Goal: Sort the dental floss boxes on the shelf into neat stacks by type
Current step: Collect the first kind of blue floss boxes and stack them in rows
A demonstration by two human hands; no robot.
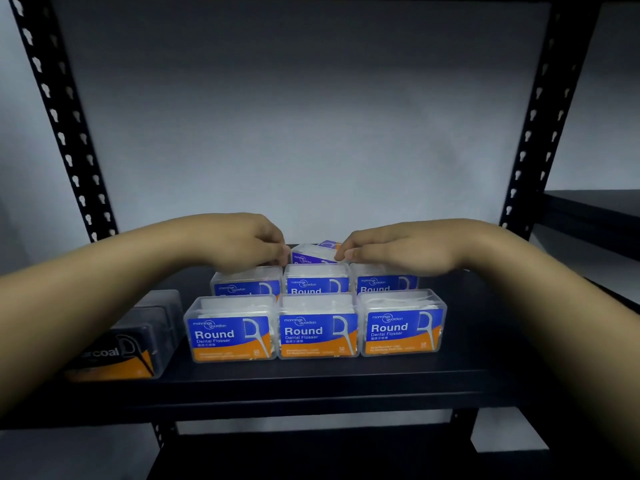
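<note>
At the far middle of the black metal shelf (311, 382), behind 2 rows of 3 blue-and-orange "Round" boxes, left hand (242, 242) and right hand (388, 249) pinch a tilted clear plastic floss box (313, 253) by its short ends with curled fingers — likely light, rigid and slick, so the end grip suits it.

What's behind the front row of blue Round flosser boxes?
A second row of three Round boxes, and behind it a tilted box held by the left hand and right hand. Anything farther back is hidden.
</note>
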